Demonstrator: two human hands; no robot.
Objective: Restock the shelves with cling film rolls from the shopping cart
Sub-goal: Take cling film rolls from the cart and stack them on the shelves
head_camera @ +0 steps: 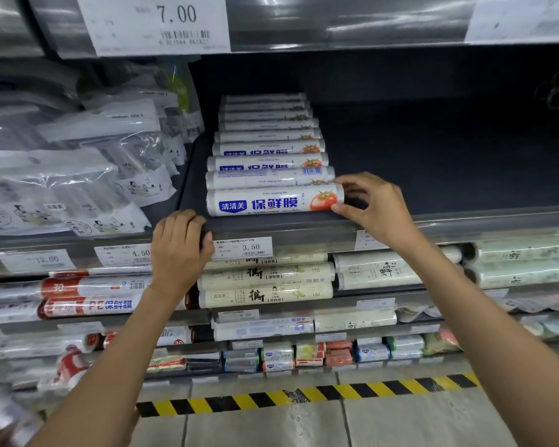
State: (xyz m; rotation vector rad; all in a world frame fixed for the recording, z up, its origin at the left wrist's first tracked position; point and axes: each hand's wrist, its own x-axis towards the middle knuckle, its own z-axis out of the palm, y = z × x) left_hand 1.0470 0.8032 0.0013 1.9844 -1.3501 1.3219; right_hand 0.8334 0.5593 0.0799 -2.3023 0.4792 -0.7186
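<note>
A white cling film roll (271, 202) with blue lettering and a tomato picture lies crosswise at the front of the dark shelf (433, 175). Behind it, several like rolls (268, 146) form a row running to the back. My right hand (371, 204) pinches the front roll's right end between thumb and fingertips. My left hand (179, 246) has its fingers curled over the shelf's front rail (304, 237), just left of the 3.50 price tag (243, 248). The shopping cart is out of view.
Right of the row, the shelf is bare. Clear plastic bag packs (78, 175) fill the compartment on the left. Lower shelves carry red-and-white rolls (88, 296) and cream rolls (265, 285). A yellow-black hazard stripe (304, 398) runs along the floor.
</note>
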